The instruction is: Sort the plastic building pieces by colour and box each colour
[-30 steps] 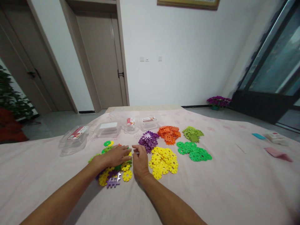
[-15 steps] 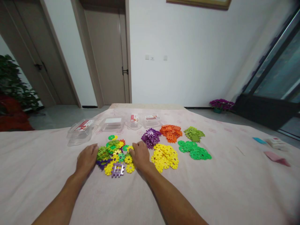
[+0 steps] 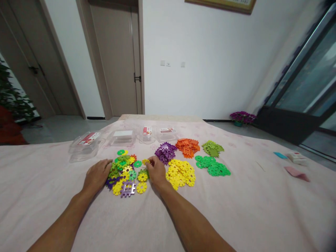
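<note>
Sorting table, mid-pick: a yellow disc (image 3: 145,161) is pinched between the fingertips of the right hand (image 3: 156,172), at the 2 o'clock edge of a mixed heap (image 3: 125,168) of notched toy discs on a pink sheet (image 3: 236,210). The left hand (image 3: 96,175) lies flat with its fingers loose and apart, touching the heap's 9 o'clock side. The step in hand looks like drawing one piece out of the jumble. Lifting it clear would call for a firm pinch and a straight rise, so that neighbours caught in its notches do not come along.

By count there are two hands, one heap whose discs are too many to number, and one lilac grid piece (image 3: 127,189) at its 6 o'clock edge. Five single-colour piles lie to the right:
- a yellow pile (image 3: 181,172) at 3 o'clock, just beside the right hand
- a purple pile (image 3: 165,153) at 1 o'clock
- an orange pile (image 3: 187,146) beyond the purple one
- an olive pile (image 3: 212,148) beyond the orange one
- a bright green pile (image 3: 213,168) past the yellow one

Four clear boxes (image 3: 122,137) stand in a row from 11 to 1 o'clock
</note>
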`<state>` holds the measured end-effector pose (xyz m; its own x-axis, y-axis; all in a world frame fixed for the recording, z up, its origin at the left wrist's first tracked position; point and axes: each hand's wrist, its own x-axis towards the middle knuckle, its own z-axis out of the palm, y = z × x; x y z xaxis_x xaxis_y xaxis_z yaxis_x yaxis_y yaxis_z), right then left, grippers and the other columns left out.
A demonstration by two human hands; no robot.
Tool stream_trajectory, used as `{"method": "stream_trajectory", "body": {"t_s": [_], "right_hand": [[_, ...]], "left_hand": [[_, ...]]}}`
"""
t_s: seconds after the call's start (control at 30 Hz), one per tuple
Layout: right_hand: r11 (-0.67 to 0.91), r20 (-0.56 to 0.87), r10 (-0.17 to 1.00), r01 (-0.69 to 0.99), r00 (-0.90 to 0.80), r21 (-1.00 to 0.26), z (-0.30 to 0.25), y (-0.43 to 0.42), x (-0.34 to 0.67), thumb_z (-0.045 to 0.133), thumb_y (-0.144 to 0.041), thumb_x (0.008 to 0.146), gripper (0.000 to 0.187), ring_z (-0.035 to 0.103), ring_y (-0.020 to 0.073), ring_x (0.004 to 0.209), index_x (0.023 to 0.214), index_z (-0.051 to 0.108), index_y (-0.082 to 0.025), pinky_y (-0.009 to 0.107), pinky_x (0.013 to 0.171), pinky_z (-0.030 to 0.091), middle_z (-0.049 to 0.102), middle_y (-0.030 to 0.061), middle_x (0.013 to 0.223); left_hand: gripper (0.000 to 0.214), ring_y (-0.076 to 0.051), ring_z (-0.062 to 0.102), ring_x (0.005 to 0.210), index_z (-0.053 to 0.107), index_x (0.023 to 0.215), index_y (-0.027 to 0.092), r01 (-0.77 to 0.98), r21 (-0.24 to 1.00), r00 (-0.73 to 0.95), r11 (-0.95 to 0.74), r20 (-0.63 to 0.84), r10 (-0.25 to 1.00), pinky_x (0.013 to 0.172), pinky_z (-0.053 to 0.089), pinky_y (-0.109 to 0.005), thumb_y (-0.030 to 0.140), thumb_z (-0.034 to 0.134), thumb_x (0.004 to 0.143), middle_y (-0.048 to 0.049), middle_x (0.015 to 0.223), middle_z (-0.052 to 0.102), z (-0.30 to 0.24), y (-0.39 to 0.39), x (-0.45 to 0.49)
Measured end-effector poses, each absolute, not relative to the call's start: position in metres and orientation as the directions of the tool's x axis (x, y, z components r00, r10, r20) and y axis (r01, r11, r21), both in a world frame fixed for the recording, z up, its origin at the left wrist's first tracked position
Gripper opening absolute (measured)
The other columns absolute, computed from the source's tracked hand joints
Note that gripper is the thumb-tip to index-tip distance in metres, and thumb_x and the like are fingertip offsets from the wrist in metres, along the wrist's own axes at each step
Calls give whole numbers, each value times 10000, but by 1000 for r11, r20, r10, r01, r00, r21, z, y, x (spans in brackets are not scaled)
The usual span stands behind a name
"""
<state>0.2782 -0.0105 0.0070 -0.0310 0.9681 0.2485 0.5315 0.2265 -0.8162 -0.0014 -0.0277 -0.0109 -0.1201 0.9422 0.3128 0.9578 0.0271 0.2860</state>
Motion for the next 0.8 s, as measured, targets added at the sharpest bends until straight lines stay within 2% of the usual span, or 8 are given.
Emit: {"method": "stream_trajectory", "body": {"t_s": [0.17,0.27,0.33,0.43,0.5,0.6,0.7,0.8], "right_hand": [[398,325,917,538,-230,-743,39,3,310,576,-189,856,250,620,153,847,1078,691,-197,258,785,445,709,17,923],[397,234,914,603,-332,-692,70,12,343,575,-162,830,206,620,149,781,963,731,-182,239,707,435,713,15,838],[402,247,914,639,-322,-656,87,14,367,551,-140,821,219,618,142,777,928,739,-179,224,680,420,716,13,846],[348,139,932,716,-335,-605,103,11,400,557,-114,786,200,612,135,724,847,739,-169,212,630,395,706,7,776],[301,94,950,799,-297,-520,108,9,415,555,-103,780,198,618,144,724,814,740,-166,221,631,386,713,23,779],[237,166,969,878,-183,-415,112,6,418,552,-110,803,202,639,170,798,830,746,-161,242,670,388,734,63,858],[333,218,941,823,-258,-461,112,3,395,583,-94,790,197,650,170,829,858,751,-173,238,694,401,742,52,879],[458,144,872,681,-467,-571,102,-4,358,646,-103,774,199,653,156,797,914,756,-193,226,683,418,743,18,877]], "left_hand": [[527,-263,569,1244,659,1200,188,946,323,-113,11,299,947,1061,405,-390,450,280,946,-103,1304,658,-14,-24,-7],[529,-269,566,1248,663,1198,184,944,330,-109,6,296,949,1064,405,-389,456,290,939,-111,1311,653,-15,-24,-9],[531,-270,570,1241,663,1197,182,945,328,-108,4,298,948,1058,409,-383,456,291,936,-114,1306,656,-15,-24,-9],[524,-262,592,1207,666,1185,184,943,333,-103,-1,296,949,1043,420,-365,455,295,933,-104,1283,670,-14,-23,-8],[515,-255,601,1190,670,1177,189,940,341,-106,0,291,951,1039,422,-358,453,302,931,-95,1273,676,-13,-23,-8],[511,-255,594,1198,668,1184,191,940,341,-121,15,290,949,1047,413,-368,448,305,932,-92,1279,673,-13,-22,-7],[515,-254,587,1204,661,1192,193,943,331,-122,22,284,951,1042,413,-373,446,291,939,-91,1286,668,-13,-22,-6],[521,-250,579,1218,657,1200,196,948,318,-113,19,281,953,1048,409,-367,447,279,943,-87,1292,664,-14,-22,-7]]}}
